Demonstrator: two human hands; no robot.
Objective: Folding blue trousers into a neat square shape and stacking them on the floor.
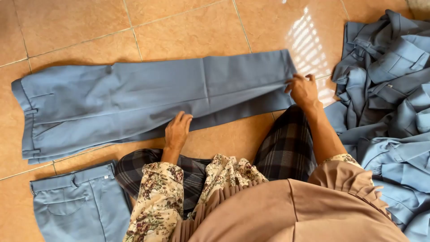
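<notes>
Tiled floor (188, 27): blue trousers (148, 98) flat; left fingers (183, 118) spread on them, right fingers (299, 80) pinching hem.

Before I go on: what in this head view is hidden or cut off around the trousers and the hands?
- Folded trousers, head view: lower part cut off by the bottom edge.
- Pile of blue garments: runs past the right edge; count unclear.
- Left hand palm: pressed on the spread trousers, unseen.
- Right hand fingertips: curled at the hem, grip unclear.

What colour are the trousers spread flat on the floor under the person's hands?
The trousers are a plain grey-blue, with no pattern; the head view shows them.
</notes>
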